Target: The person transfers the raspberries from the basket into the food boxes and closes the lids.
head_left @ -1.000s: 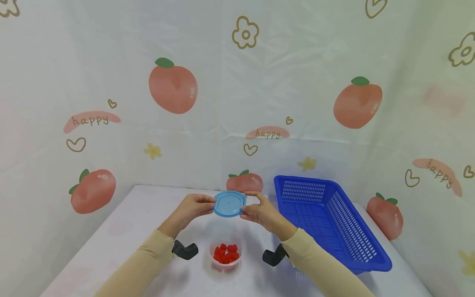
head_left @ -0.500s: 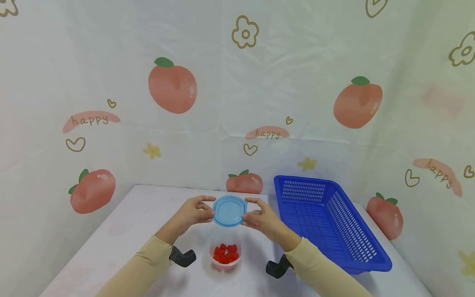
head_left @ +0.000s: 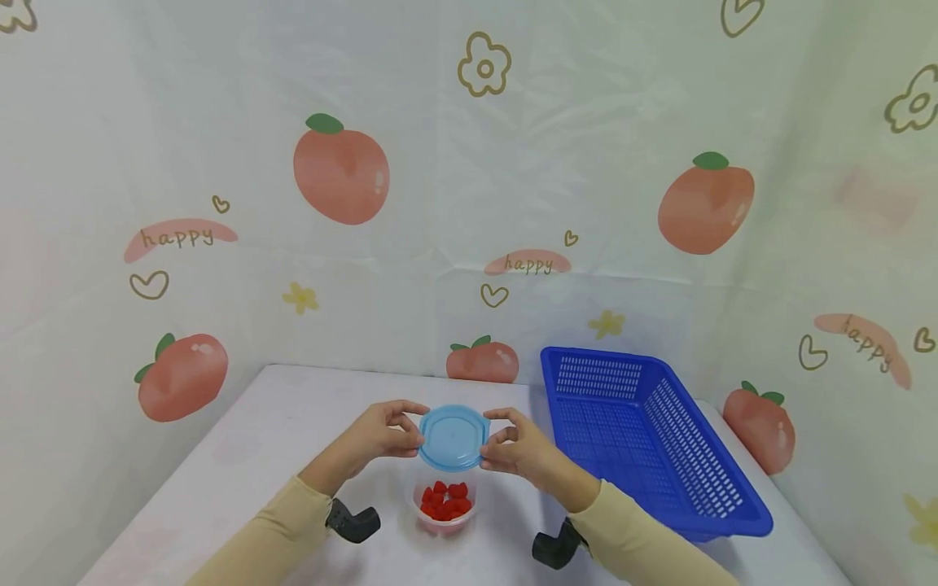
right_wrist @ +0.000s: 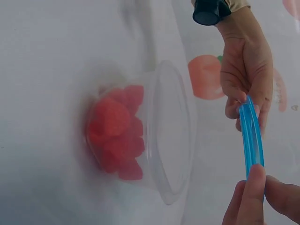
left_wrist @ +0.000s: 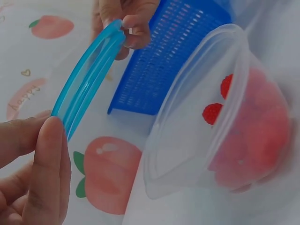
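Note:
Both hands pinch a round, see-through blue lid (head_left: pixel 453 439) by opposite edges. My left hand (head_left: pixel 390 430) has the left edge between thumb and fingers, and my right hand (head_left: pixel 518 443) grips the right edge. Below the lid, on the table, stands a clear plastic tub (right_wrist: pixel 171 136) without a cover, holding several red raspberry-like berries (head_left: pixel 445 501). In both wrist views the lid is apart from the tub's rim, tilted and seen nearly edge-on. From the head, its lower edge hangs just above the tub's far rim.
A large blue plastic basket (head_left: pixel 733 456) with slotted walls stands on the right of the white table (head_left: pixel 242 456), close to the right forearm. A white cloth backdrop (head_left: pixel 410 163) printed with fruit and flowers rises behind and at both sides.
Held by both hands, the lid has come down and nearer, toward the tub. Its face shows rounder to the head view. The tub and basket have stayed put.

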A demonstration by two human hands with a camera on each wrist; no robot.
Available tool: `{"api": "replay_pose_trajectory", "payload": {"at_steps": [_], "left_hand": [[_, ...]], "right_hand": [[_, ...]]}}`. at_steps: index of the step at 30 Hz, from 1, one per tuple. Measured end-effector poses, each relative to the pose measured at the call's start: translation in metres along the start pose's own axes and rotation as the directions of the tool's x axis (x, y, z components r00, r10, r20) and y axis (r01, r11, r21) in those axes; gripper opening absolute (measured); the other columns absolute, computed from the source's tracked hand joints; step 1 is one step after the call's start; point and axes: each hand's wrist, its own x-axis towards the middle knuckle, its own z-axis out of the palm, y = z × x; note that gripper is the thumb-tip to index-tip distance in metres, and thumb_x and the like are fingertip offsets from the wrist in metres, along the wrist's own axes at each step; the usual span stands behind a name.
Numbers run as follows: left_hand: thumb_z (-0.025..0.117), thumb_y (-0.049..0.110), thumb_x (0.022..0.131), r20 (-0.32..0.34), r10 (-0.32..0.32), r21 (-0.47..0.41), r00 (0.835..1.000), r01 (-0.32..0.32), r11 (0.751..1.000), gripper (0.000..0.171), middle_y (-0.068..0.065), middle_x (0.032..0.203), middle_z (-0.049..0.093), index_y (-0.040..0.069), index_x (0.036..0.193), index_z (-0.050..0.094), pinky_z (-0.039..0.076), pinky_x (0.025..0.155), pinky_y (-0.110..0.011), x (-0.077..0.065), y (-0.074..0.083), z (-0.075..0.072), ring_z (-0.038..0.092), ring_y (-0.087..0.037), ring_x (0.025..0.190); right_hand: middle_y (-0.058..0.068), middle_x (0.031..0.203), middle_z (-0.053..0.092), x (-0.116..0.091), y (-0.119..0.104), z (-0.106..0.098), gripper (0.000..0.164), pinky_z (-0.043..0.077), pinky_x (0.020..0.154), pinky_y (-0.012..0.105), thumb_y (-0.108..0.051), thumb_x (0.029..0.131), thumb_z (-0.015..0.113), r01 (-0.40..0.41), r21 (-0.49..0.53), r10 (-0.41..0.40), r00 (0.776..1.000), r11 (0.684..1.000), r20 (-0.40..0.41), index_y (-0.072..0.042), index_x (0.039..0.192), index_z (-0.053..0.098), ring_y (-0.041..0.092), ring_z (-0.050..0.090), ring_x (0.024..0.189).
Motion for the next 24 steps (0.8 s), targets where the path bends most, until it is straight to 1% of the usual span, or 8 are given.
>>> {"api": "replay_pose_trajectory", "payload": {"at_steps": [5, 9, 13, 17, 20, 24], "left_hand": [[0.075, 0.013, 0.083, 0.015, -0.014, 0.025, 1.000, 0.014, 1.000, 0.054, -0.008, 0.087, 0.062, 0.000, 0.130, 0.052, 0.060, 0.074, -0.034, -0.006, -0.004, 0.002, 0.069, -0.017, 0.075], [0.076, 0.013, 0.082, 0.034, -0.027, 0.022, 0.999, 0.026, 0.999, 0.053, -0.008, 0.086, 0.063, 0.000, 0.128, 0.053, 0.060, 0.073, -0.034, -0.009, -0.009, 0.003, 0.068, -0.017, 0.074], [0.076, 0.010, 0.082, 0.056, -0.042, 0.007, 0.998, 0.042, 0.999, 0.052, -0.007, 0.085, 0.063, -0.001, 0.127, 0.053, 0.060, 0.073, -0.035, -0.012, -0.014, 0.003, 0.068, -0.017, 0.072], [0.076, 0.009, 0.081, 0.068, -0.058, 0.010, 0.996, 0.057, 0.998, 0.051, -0.007, 0.083, 0.063, -0.001, 0.126, 0.053, 0.060, 0.071, -0.034, -0.015, -0.018, 0.005, 0.067, -0.016, 0.070], [0.076, 0.008, 0.081, 0.073, -0.061, 0.012, 0.995, 0.060, 0.998, 0.051, -0.006, 0.082, 0.064, -0.001, 0.125, 0.054, 0.060, 0.070, -0.033, -0.016, -0.020, 0.006, 0.066, -0.015, 0.069], [0.075, 0.004, 0.080, 0.092, -0.049, -0.005, 0.995, 0.050, 0.999, 0.051, -0.005, 0.079, 0.063, -0.003, 0.125, 0.053, 0.060, 0.068, -0.032, -0.018, -0.025, 0.008, 0.064, -0.014, 0.067]], "right_hand": [[0.012, 0.093, 0.054, -0.004, 0.003, 0.005, 0.061, 0.060, 0.075, 0.033, 0.001, 0.086, 0.068, -0.061, -0.037, 0.061, 0.998, 0.997, 0.008, -0.002, 0.138, 0.036, 0.017, 0.068, 0.076], [0.012, 0.090, 0.055, -0.006, 0.007, 0.009, 0.061, 0.060, 0.072, 0.032, 0.003, 0.085, 0.068, -0.097, -0.055, 0.098, 0.995, 0.994, 0.017, -0.002, 0.136, 0.036, 0.017, 0.066, 0.072], [0.011, 0.086, 0.054, -0.008, 0.010, 0.011, 0.059, 0.060, 0.072, 0.032, 0.007, 0.085, 0.066, -0.104, -0.052, 0.107, 0.993, 0.993, 0.044, 0.000, 0.134, 0.034, 0.016, 0.064, 0.069], [0.010, 0.084, 0.054, -0.010, 0.014, 0.013, 0.057, 0.060, 0.070, 0.032, 0.009, 0.085, 0.065, -0.116, -0.061, 0.120, 0.991, 0.991, 0.062, 0.000, 0.132, 0.034, 0.015, 0.064, 0.067], [0.009, 0.083, 0.054, -0.010, 0.017, 0.015, 0.056, 0.060, 0.069, 0.031, 0.009, 0.084, 0.065, -0.123, -0.069, 0.127, 0.990, 0.990, 0.064, 0.000, 0.131, 0.035, 0.014, 0.063, 0.067], [0.008, 0.080, 0.053, -0.011, 0.022, 0.016, 0.056, 0.060, 0.068, 0.030, 0.011, 0.083, 0.066, -0.121, -0.074, 0.126, 0.990, 0.990, 0.067, 0.001, 0.129, 0.036, 0.014, 0.061, 0.066]]}}
